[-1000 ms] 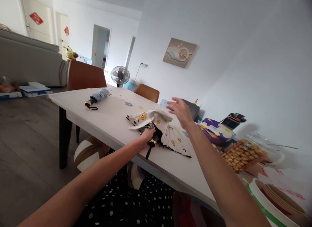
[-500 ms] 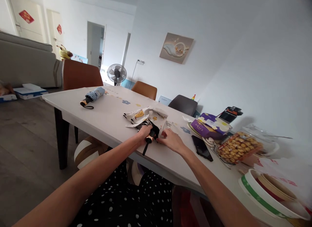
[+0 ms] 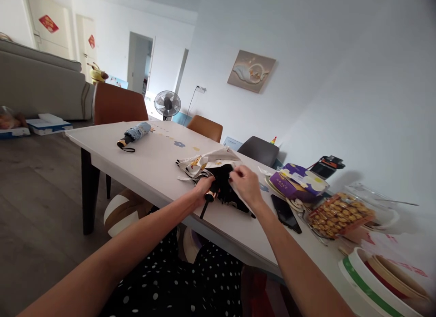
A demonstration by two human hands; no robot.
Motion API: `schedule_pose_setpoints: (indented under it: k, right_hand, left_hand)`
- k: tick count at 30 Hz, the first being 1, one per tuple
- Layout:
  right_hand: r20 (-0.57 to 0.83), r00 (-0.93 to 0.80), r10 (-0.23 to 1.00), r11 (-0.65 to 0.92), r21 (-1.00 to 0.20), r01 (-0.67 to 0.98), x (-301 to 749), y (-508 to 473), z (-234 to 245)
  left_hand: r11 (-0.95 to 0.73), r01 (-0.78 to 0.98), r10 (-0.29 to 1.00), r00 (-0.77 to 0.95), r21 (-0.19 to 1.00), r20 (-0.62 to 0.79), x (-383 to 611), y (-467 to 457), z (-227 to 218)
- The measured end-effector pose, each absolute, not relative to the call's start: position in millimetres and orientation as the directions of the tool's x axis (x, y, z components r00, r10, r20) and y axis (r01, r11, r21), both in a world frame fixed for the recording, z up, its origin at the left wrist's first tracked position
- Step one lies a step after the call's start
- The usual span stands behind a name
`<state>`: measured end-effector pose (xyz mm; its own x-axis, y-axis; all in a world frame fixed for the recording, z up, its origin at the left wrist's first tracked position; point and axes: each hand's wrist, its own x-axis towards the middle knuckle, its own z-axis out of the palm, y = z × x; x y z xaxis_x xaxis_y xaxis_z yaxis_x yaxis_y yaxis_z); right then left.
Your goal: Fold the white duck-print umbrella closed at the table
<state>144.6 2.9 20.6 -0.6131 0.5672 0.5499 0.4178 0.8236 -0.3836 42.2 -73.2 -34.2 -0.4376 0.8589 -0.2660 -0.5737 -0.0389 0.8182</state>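
Note:
A white umbrella [image 3: 218, 158] with yellow cartoon prints lies partly folded on the table, its black inner side showing toward me. Its dark handle [image 3: 210, 196] has a gold-coloured band and a black strap, and points at the table's near edge. My left hand [image 3: 203, 189] is closed around the umbrella just above the handle. On the other side, my right hand [image 3: 245, 183] pinches the edge of the canopy, with its fingertips partly hidden. A second umbrella [image 3: 135, 132], blue-grey and folded, rests farther left.
On the white table [image 3: 160, 171], a black phone [image 3: 286, 212] lies to the right. Beyond it are a purple box [image 3: 293, 180], a clear container of round snacks [image 3: 340, 212] and stacked paper bowls [image 3: 374, 280]. Chairs stand along the far side, with a fan [image 3: 167, 103] behind.
My right hand has risen and moved slightly right, pulling the canopy fabric up and outward so more black underside shows. My left hand keeps its hold. The view has shifted slightly.

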Motion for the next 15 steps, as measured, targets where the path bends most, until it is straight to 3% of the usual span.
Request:
schedule_pose_setpoints:
  k: [3, 9, 15]
  right_hand:
    - [0.45, -0.738, 0.503, 0.863, -0.308, 0.4, 134.9, 1.3, 9.6]
    - [0.354, -0.794, 0.494, 0.866, -0.281, 0.413, 140.9, 8.8, 2.6]
    - [0.266, -0.856, 0.443, 0.885, -0.284, 0.369, 153.2, 12.7, -2.6]
  left_hand:
    - [-0.027, -0.548, 0.882, -0.406, 0.836, -0.238, 40.0, -72.1, -37.2]
    - [0.007, -0.586, 0.95, -0.25, 0.81, -0.189, 39.8, -69.3, -44.0]
    - [0.171, -0.542, 0.973, -0.039, 0.823, -0.228, 30.1, -65.0, -40.4]
